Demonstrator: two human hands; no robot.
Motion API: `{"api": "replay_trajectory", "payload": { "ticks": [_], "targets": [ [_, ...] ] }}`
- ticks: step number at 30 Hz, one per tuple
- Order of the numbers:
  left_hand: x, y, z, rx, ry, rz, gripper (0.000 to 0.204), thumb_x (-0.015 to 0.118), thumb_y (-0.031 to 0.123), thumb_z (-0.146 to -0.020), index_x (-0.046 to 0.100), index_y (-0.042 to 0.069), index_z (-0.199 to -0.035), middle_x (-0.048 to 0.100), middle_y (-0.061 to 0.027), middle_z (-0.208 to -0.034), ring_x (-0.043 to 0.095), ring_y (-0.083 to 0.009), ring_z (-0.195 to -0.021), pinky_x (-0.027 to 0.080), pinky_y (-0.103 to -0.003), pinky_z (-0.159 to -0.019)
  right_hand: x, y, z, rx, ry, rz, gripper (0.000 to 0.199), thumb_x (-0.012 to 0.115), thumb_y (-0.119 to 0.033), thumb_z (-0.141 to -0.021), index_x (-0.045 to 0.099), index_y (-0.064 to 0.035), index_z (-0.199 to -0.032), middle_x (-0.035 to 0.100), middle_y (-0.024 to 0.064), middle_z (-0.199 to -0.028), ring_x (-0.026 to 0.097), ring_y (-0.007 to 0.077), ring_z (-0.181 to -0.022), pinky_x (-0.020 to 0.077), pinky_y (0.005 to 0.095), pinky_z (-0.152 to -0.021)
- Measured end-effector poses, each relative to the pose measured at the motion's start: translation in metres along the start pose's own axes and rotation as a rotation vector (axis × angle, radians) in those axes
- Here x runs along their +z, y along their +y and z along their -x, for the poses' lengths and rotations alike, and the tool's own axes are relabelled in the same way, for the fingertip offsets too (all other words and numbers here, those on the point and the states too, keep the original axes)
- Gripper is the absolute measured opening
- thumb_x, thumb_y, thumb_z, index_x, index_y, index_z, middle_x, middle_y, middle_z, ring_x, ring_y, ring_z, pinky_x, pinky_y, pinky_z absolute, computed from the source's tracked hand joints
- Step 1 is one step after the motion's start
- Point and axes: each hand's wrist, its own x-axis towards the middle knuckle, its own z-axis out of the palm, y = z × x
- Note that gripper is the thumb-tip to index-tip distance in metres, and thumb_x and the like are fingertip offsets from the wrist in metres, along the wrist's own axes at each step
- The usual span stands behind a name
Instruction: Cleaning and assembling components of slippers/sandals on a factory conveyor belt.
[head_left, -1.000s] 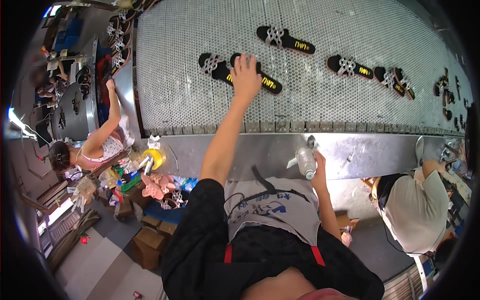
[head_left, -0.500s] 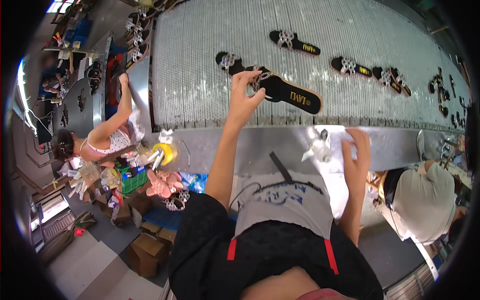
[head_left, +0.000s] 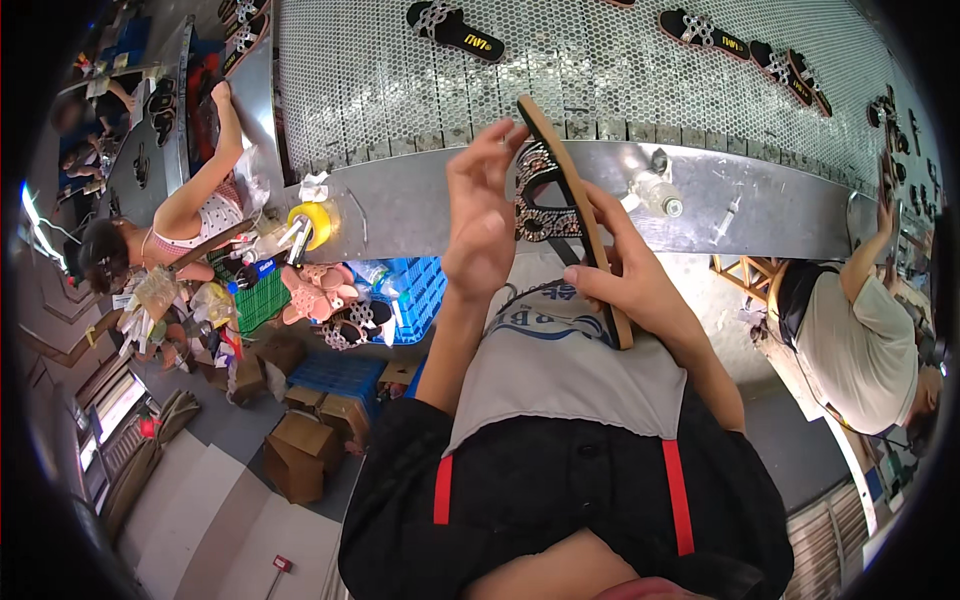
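A black slide sandal (head_left: 578, 190) with a jewelled strap and tan sole edge stands tilted on its side above my grey apron (head_left: 560, 390). My right hand (head_left: 625, 265) grips it by the sole, with the thumb near its lower end. Beside the strap, on the other side, is my left hand (head_left: 478, 215), its fingers loosely apart. Whether its fingertips touch the sandal is hard to tell. Beyond my hands, another jewelled black sandal (head_left: 455, 30) lies on the conveyor.
The metal-mesh conveyor (head_left: 360, 90) carries several more sandals. On its steel ledge (head_left: 400, 215) are a clear bottle (head_left: 658, 190), a syringe-like tube (head_left: 730, 215) and a yellow tape roll (head_left: 318, 225). A blue crate (head_left: 420, 300) stands left. People work at both sides.
The sandal has come from above the conveyor in my left hand to over my apron, now in my right hand. My right hand has left the bottle's side. The view has shifted toward me.
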Motion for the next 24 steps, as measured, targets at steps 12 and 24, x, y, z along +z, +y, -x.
{"api": "replay_trajectory", "payload": {
  "ticks": [12,24],
  "targets": [
    [0.022,0.005,-0.016,-0.147,0.071,-0.209,0.089,0.074,0.035,-0.095,0.02,0.007,-0.16,0.037,-0.0212,-0.157,0.056,-0.0369,-0.131,0.063,-0.051,-0.093,-0.003,0.005,0.01,-0.133,-0.074,0.038,0.09,0.07,-0.008,-0.086,0.022,-0.0114,-0.163,0.042,0.0133,-0.15,0.065,0.0202,-0.103,0.0543,0.032,-0.082],
    [0.024,0.008,-0.023,-0.109,0.093,-0.277,0.094,0.078,0.038,-0.091,0.022,0.009,-0.161,0.041,-0.019,-0.155,0.061,-0.0296,-0.122,0.064,-0.037,-0.087,-0.008,0.0,0.005,-0.108,-0.121,0.005,0.09,0.068,-0.005,-0.086,0.023,-0.0135,-0.163,0.043,0.0134,-0.149,0.064,0.0172,-0.09,0.0539,0.0297,-0.072]
  ]
}}
